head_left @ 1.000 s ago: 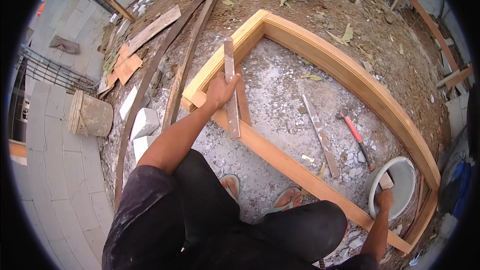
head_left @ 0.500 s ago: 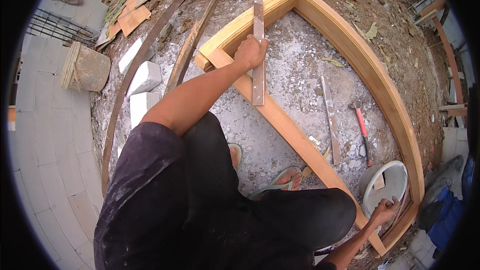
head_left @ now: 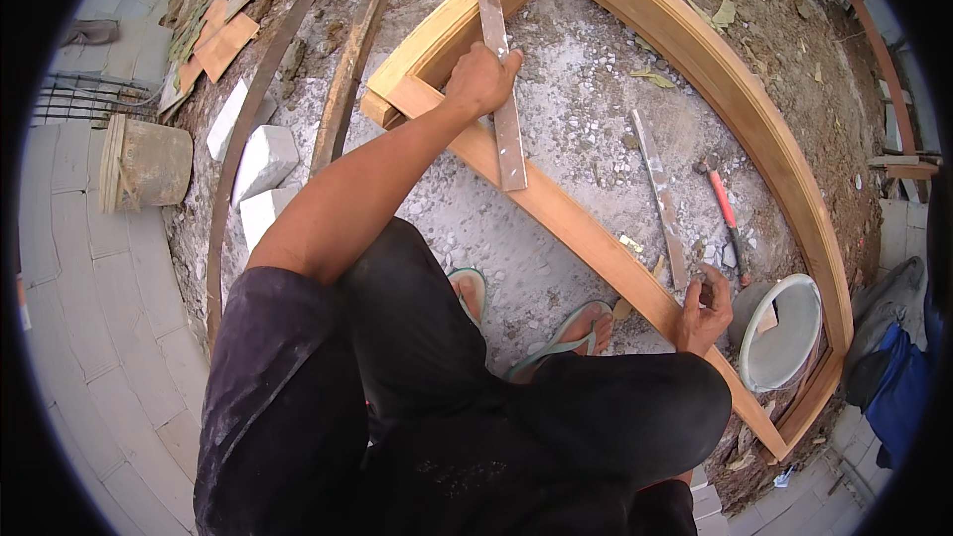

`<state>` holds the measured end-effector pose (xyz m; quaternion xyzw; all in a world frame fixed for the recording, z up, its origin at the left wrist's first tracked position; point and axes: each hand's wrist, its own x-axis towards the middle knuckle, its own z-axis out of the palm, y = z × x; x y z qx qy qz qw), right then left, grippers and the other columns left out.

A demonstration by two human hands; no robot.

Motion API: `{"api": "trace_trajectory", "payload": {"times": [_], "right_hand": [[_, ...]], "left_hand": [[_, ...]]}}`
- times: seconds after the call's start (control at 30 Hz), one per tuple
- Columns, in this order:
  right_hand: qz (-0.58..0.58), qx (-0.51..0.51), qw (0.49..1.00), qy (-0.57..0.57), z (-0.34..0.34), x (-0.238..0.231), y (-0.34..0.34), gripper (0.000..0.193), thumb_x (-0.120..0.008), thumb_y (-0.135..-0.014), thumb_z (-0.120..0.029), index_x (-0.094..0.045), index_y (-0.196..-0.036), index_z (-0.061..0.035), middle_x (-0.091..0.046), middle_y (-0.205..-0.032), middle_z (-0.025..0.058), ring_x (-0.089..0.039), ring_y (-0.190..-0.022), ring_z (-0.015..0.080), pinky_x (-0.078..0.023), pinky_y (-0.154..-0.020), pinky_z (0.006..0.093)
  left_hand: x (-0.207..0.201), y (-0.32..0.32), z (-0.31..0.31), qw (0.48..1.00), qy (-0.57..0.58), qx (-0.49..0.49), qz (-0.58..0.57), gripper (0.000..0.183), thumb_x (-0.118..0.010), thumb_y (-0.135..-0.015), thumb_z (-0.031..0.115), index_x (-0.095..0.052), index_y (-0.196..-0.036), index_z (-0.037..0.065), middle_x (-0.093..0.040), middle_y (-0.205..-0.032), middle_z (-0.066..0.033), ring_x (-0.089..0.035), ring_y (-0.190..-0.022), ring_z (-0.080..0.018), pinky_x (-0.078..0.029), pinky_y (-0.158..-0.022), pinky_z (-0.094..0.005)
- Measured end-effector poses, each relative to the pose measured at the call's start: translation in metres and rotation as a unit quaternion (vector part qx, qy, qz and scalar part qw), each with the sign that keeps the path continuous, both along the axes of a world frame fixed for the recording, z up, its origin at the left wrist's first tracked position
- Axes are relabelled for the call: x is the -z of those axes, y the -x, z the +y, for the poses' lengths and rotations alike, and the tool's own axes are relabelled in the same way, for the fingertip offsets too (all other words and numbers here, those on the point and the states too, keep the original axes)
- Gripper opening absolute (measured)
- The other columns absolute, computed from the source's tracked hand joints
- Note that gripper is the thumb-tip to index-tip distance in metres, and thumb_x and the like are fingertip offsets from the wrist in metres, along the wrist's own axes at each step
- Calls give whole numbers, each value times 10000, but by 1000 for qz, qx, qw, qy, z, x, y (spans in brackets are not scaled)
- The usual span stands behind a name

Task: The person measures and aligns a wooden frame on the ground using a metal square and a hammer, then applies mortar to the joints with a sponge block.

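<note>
My left hand (head_left: 483, 79) is closed on a flat brown wooden strip (head_left: 508, 144), which lies across one corner of a large timber frame (head_left: 695, 40) on the ground. The strip bridges the frame's curved side and its straight bar (head_left: 586, 238). Over the same bar, nearer its far-right end, my right hand (head_left: 705, 316) has its fingers curled together; anything pinched in them is too small to make out. Just right of that hand a pale round bucket (head_left: 789, 362) is tilted inside the frame, with a small wood piece (head_left: 766, 319) in it.
Inside the frame lie a red-handled hammer (head_left: 725, 210) and another wooden strip (head_left: 659, 199). White blocks (head_left: 266, 161), long dark planks (head_left: 333, 119) and a dirty bucket (head_left: 149, 164) are to the left. Blue cloth (head_left: 893, 387) lies at the right.
My right hand has left the bucket and moved up and left to the straight bar, its fingers now curled. My left hand still holds the strip across the frame. The view has shifted slightly.
</note>
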<state>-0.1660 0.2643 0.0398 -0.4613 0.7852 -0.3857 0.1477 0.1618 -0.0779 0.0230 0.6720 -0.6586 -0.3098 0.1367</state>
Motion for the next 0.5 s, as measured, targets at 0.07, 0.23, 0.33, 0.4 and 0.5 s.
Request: {"api": "trace_trajectory", "payload": {"times": [0.07,0.23,0.33,0.4,0.5], "right_hand": [[-8,-14,1000,-2,-18,6,-19,230,-634,-901,-2,-684,-1126,-15,-661,-941,114,-652,-741,191,-524,-675,324],[29,-113,992,-40,-36,-2,-36,213,-625,-885,28,-680,-1088,-4,-636,-926,144,-654,-758,267,-521,-706,364],[28,-119,991,-49,-33,0,-34,222,-620,-879,24,-683,-1089,-8,-639,-929,151,-665,-780,289,-521,-712,374],[37,-124,990,-50,-35,0,-33,228,-617,-875,21,-684,-1091,-9,-640,-929,154,-671,-790,300,-521,-713,377],[54,-124,990,-46,-38,4,-33,231,-613,-866,12,-684,-1085,-6,-634,-914,161,-659,-772,315,-517,-703,385]], "left_hand": [[0,2,3,1000,5,-11,4,707,-585,-960,540,-553,-1163,-136,-661,-1121,-375,-653,-1103,-489,-512,-972,-522],[-3,4,8,999,42,-28,11,636,-544,-1000,467,-552,-1112,-159,-669,-1038,-390,-677,-1025,-510,-522,-936,-521],[-16,6,12,999,17,-31,31,631,-544,-1009,466,-525,-1121,-155,-659,-1046,-387,-659,-1024,-516,-511,-929,-551],[-17,7,13,999,19,-35,35,626,-540,-1012,464,-525,-1111,-154,-658,-1033,-387,-660,-1010,-517,-514,-918,-553],[-14,5,13,998,7,-40,39,619,-536,-1015,458,-524,-1104,-154,-659,-1023,-385,-662,-995,-518,-517,-906,-555]]}}
